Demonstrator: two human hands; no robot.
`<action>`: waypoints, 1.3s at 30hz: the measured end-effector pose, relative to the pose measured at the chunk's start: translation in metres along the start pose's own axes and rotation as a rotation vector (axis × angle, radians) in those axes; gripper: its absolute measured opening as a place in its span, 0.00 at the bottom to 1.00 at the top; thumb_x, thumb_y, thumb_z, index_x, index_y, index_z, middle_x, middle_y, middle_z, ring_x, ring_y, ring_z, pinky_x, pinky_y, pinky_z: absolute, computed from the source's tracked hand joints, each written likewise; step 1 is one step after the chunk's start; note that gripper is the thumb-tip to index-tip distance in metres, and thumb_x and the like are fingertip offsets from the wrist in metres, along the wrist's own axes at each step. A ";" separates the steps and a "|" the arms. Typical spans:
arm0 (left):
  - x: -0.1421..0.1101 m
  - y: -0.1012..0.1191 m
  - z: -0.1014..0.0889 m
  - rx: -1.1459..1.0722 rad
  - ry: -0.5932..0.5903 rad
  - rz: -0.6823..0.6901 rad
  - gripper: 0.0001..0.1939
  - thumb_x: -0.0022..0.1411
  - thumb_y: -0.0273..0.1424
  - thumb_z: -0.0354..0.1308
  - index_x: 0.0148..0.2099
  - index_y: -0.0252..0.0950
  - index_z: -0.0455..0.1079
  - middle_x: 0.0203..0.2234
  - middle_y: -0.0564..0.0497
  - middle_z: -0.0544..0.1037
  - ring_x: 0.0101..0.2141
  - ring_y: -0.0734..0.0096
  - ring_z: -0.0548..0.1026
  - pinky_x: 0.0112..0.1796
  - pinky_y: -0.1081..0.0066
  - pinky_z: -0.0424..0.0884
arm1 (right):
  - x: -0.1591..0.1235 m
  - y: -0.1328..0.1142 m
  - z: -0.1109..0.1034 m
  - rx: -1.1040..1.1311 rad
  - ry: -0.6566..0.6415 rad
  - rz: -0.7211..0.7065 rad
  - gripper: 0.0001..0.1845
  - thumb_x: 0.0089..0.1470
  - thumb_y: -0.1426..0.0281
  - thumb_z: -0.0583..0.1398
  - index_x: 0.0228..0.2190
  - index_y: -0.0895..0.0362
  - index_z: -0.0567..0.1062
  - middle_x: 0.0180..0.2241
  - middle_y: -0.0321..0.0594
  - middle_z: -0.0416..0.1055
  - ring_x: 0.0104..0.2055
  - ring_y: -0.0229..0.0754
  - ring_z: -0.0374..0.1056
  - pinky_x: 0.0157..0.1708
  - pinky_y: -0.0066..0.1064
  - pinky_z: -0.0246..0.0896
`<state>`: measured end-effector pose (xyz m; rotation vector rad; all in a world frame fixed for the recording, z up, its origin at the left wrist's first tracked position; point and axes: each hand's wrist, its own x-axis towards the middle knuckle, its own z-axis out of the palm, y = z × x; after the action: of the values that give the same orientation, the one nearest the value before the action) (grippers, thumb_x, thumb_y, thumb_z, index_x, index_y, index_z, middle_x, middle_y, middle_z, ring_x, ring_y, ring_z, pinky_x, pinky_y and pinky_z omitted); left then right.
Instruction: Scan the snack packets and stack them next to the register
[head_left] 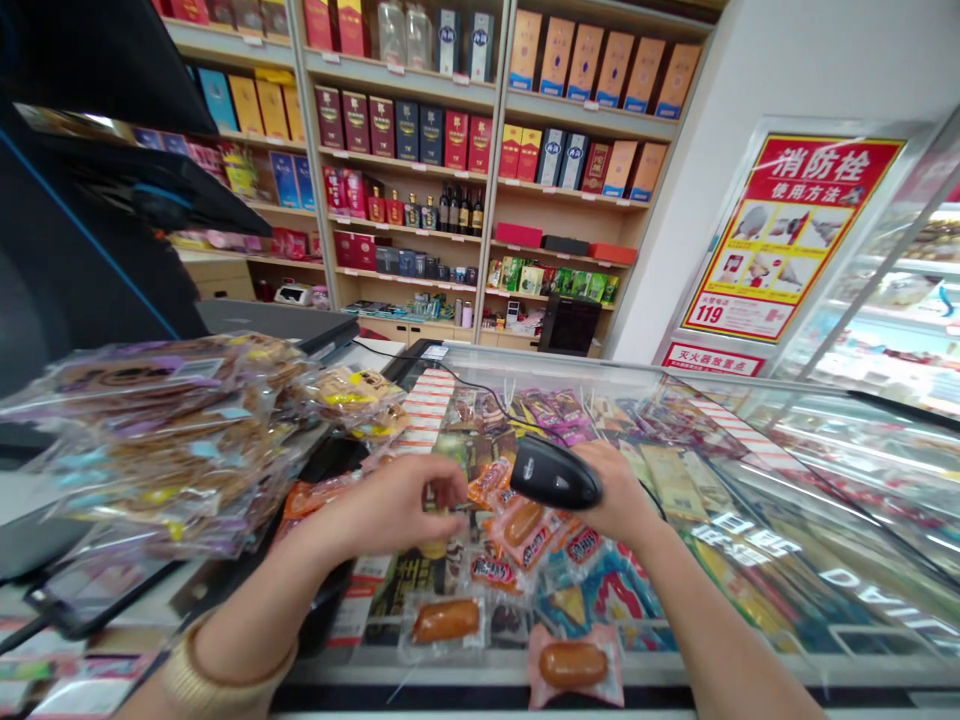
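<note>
My right hand (619, 495) is wrapped round a black barcode scanner (555, 472), its head pointing left. My left hand (416, 500) hovers left of the scanner, fingers loosely curled and apart from the thumb, with nothing between them. Beneath and between the hands, small packs of sausage (525, 528) in orange and clear wrappers lie on the glass freezer lid. Closer to me are a clear-wrapped sausage (448, 620) and another sausage in a pinkish wrapper (574, 663). An orange packet (319, 495) lies partly behind my left forearm.
Stacked bags of flat brown snacks (172, 430) stand on the left, beside a dark checkout monitor (82, 200). A scanner cable (480, 388) runs back across the lid. Boxed bottles fill shelves (409, 150) at the back. A red poster (795, 235) hangs at right.
</note>
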<state>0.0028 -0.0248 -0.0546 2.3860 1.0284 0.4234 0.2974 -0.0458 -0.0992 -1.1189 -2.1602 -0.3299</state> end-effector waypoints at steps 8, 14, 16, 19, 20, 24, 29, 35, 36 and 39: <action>-0.015 0.019 0.024 0.344 -0.404 -0.082 0.13 0.36 0.35 0.69 0.28 0.40 0.75 0.23 0.55 0.74 0.24 0.70 0.67 0.24 0.73 0.55 | 0.001 -0.001 0.000 0.007 -0.013 0.027 0.09 0.48 0.62 0.60 0.28 0.54 0.72 0.25 0.39 0.71 0.28 0.42 0.67 0.31 0.33 0.59; -0.006 0.007 0.006 -0.062 -0.285 -0.076 0.12 0.48 0.37 0.61 0.34 0.36 0.75 0.22 0.56 0.72 0.24 0.75 0.66 0.24 0.77 0.56 | 0.000 0.002 -0.001 -0.034 0.031 0.021 0.11 0.50 0.60 0.60 0.28 0.54 0.72 0.24 0.39 0.72 0.28 0.42 0.68 0.30 0.33 0.57; 0.000 0.000 0.001 -0.248 -0.179 -0.122 0.16 0.50 0.41 0.61 0.36 0.35 0.74 0.20 0.57 0.70 0.22 0.76 0.66 0.23 0.77 0.57 | 0.000 0.005 -0.001 -0.059 0.064 0.036 0.14 0.51 0.56 0.60 0.27 0.54 0.72 0.23 0.38 0.71 0.27 0.41 0.67 0.29 0.33 0.56; 0.008 -0.008 -0.001 -0.470 0.036 -0.160 0.20 0.50 0.44 0.61 0.39 0.34 0.72 0.22 0.57 0.71 0.23 0.75 0.68 0.24 0.77 0.62 | -0.002 0.008 0.001 -0.062 0.105 0.059 0.17 0.53 0.52 0.59 0.29 0.54 0.73 0.26 0.39 0.73 0.29 0.42 0.68 0.31 0.33 0.57; 0.011 -0.010 0.000 -0.525 0.111 -0.169 0.20 0.49 0.44 0.62 0.40 0.35 0.71 0.23 0.56 0.73 0.23 0.74 0.70 0.25 0.76 0.64 | -0.002 0.008 0.002 -0.060 0.117 0.062 0.18 0.53 0.51 0.59 0.30 0.54 0.73 0.27 0.40 0.74 0.30 0.43 0.69 0.32 0.34 0.57; 0.018 -0.015 0.007 -0.598 0.355 -0.123 0.17 0.49 0.37 0.62 0.41 0.36 0.69 0.29 0.52 0.77 0.27 0.71 0.75 0.27 0.73 0.70 | -0.003 0.009 0.003 -0.060 0.147 0.059 0.20 0.53 0.50 0.58 0.31 0.54 0.74 0.29 0.42 0.75 0.31 0.44 0.70 0.33 0.35 0.58; 0.021 -0.021 0.012 -0.206 0.705 0.212 0.07 0.52 0.25 0.54 0.33 0.36 0.72 0.34 0.48 0.78 0.37 0.67 0.76 0.39 0.68 0.74 | -0.001 0.004 -0.002 -0.032 0.148 0.044 0.17 0.52 0.52 0.60 0.31 0.54 0.73 0.27 0.40 0.74 0.30 0.43 0.69 0.32 0.34 0.57; 0.019 -0.020 0.013 0.147 0.819 0.481 0.12 0.56 0.18 0.50 0.34 0.37 0.73 0.34 0.49 0.78 0.39 0.71 0.76 0.43 0.71 0.73 | 0.002 -0.004 -0.006 0.009 0.070 0.013 0.09 0.51 0.60 0.59 0.27 0.53 0.72 0.24 0.38 0.71 0.27 0.41 0.66 0.30 0.33 0.56; 0.019 -0.020 0.013 0.160 0.821 0.495 0.12 0.56 0.18 0.50 0.35 0.37 0.73 0.34 0.49 0.78 0.39 0.71 0.76 0.43 0.71 0.73 | 0.002 -0.005 -0.005 0.012 0.053 0.013 0.09 0.51 0.61 0.59 0.27 0.54 0.71 0.24 0.38 0.71 0.27 0.41 0.66 0.30 0.33 0.56; 0.018 -0.019 0.014 0.168 0.798 0.503 0.12 0.56 0.18 0.51 0.35 0.37 0.73 0.35 0.49 0.77 0.39 0.71 0.76 0.44 0.72 0.72 | 0.001 -0.004 -0.003 0.024 0.016 0.022 0.09 0.50 0.62 0.58 0.29 0.54 0.72 0.25 0.39 0.72 0.28 0.42 0.67 0.32 0.33 0.57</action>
<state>0.0099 -0.0047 -0.0752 2.6610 0.7447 1.6186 0.2947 -0.0489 -0.0962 -1.1224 -2.1306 -0.3009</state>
